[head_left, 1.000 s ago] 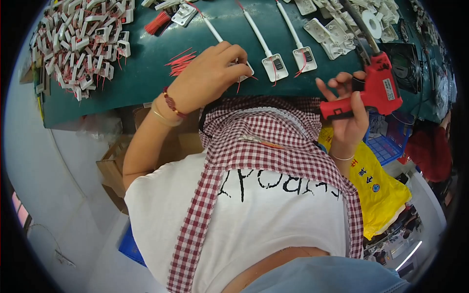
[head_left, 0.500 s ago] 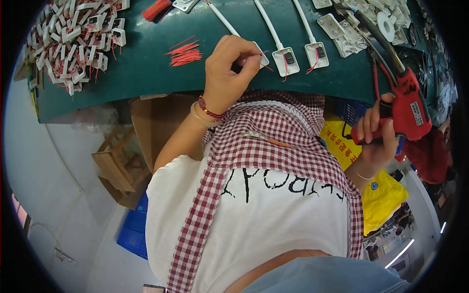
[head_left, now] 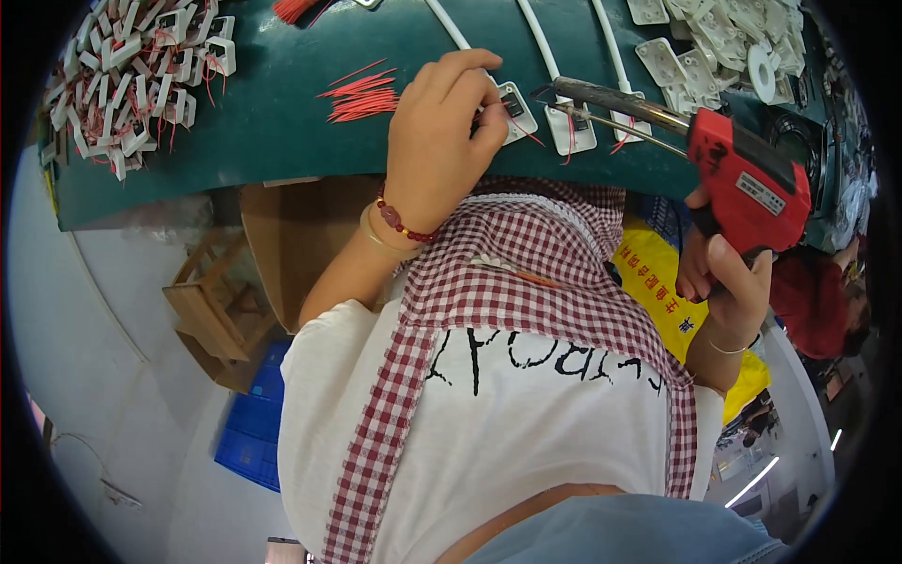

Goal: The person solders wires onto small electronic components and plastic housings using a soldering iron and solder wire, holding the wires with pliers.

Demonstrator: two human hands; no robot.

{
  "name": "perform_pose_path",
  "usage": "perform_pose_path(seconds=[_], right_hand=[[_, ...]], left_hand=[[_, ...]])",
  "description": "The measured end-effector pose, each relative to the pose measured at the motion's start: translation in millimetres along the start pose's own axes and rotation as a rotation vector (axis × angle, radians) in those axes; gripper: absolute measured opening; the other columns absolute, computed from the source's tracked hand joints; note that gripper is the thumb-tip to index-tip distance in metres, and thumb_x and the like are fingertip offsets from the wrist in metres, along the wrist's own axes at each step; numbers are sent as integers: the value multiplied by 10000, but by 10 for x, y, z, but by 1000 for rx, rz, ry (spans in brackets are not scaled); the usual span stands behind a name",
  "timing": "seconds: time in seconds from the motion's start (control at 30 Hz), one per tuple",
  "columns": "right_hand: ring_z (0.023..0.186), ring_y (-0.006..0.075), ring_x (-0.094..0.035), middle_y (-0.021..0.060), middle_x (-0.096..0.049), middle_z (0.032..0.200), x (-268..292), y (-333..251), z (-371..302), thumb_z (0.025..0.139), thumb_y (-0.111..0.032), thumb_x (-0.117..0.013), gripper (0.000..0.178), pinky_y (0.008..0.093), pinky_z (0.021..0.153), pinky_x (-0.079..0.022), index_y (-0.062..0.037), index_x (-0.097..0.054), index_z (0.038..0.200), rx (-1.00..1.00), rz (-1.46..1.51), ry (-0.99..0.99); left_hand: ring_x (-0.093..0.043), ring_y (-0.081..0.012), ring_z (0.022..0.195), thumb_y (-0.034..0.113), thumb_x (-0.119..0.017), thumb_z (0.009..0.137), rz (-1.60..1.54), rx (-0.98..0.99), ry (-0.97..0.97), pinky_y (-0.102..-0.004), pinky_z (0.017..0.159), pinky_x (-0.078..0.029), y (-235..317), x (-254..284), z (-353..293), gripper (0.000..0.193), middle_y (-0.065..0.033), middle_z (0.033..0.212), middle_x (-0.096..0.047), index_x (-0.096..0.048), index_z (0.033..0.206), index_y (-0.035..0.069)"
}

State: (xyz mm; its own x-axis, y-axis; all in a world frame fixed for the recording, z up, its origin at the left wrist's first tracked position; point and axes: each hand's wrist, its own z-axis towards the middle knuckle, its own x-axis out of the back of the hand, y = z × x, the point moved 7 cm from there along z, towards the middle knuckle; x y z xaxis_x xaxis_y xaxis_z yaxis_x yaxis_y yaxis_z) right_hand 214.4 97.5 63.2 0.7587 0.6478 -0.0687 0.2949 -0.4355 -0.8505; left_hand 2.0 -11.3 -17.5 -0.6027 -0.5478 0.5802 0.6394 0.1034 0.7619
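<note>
My right hand (head_left: 728, 273) grips the handle of a red soldering gun (head_left: 752, 179). Its metal barrel points left, with the tip beside the leftmost white switch housing (head_left: 521, 130). My left hand (head_left: 440, 127) is at the left side of that housing, thumb and fingers pinched on a thin red wire (head_left: 528, 134); the fingertips are partly hidden. A black part (head_left: 511, 103) sits inside the housing, and a white cable (head_left: 446, 23) runs from its far end. The gun's barrel crosses two similar cabled housings, the middle one (head_left: 575, 141) and the right one (head_left: 631, 132).
Loose red wires (head_left: 365, 99) lie on the green table (head_left: 301, 141) left of my left hand. Many wired white housings (head_left: 132, 75) are heaped at the far left. White plastic shells (head_left: 695, 70) and a white ring (head_left: 761, 75) are piled at the right.
The soldering gun has swung left and down from its upright tilt, bringing its tip beside the leftmost housing. My left hand stays at that housing, its fingers turned slightly.
</note>
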Motion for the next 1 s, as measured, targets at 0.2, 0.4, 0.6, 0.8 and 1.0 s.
perform_pose_path(seconds=[0.2, 0.4, 0.6, 0.8, 1.0], right_hand=[[409, 79, -423, 68, -520, 645, -55, -30, 103, 826, -117, -589, 343, 217, 406, -383, 98, -475, 1068, -110, -16, -13], [404, 79, -424, 56, -502, 627, -80, -38, 156, 825, -120, -593, 310, 213, 409, -384, 85, -478, 1028, -167, 14, -44], [410, 78, -428, 39, -479, 584, -97, -15, 150, 819, -119, -600, 306, 209, 411, -382, 78, -480, 1020, -199, -19, 7], [409, 83, -430, 36, -483, 590, -53, -2, 137, 806, -116, -620, 298, 216, 413, -386, 62, -487, 1005, -229, -19, 20], [381, 59, -387, 6, -417, 537, -64, 18, 122, 810, -239, -623, 360, 197, 364, -362, 39, -465, 973, -206, -119, 56]], left_hand=[[-560, -246, 786, 2, -621, 686, -25, -6, -51, -342, 680, -441, 27, -11, 9, 118, -63, 950, -613, -527, 748, 33], [-562, -249, 768, -19, -622, 673, -84, 27, -30, -342, 669, -450, -8, -6, 5, 129, -68, 942, -609, -525, 745, 24], [-561, -249, 762, -24, -624, 667, -87, 31, -43, -342, 665, -452, -6, -22, 0, 133, -67, 937, -606, -524, 742, 21], [-559, -248, 766, -21, -629, 661, -97, 21, -56, -339, 663, -450, -4, -25, -1, 135, -63, 941, -606, -524, 732, 23], [-562, -244, 771, -18, -630, 660, -100, 6, -74, -338, 666, -453, 8, -16, 14, 128, -61, 943, -609, -532, 731, 23]])
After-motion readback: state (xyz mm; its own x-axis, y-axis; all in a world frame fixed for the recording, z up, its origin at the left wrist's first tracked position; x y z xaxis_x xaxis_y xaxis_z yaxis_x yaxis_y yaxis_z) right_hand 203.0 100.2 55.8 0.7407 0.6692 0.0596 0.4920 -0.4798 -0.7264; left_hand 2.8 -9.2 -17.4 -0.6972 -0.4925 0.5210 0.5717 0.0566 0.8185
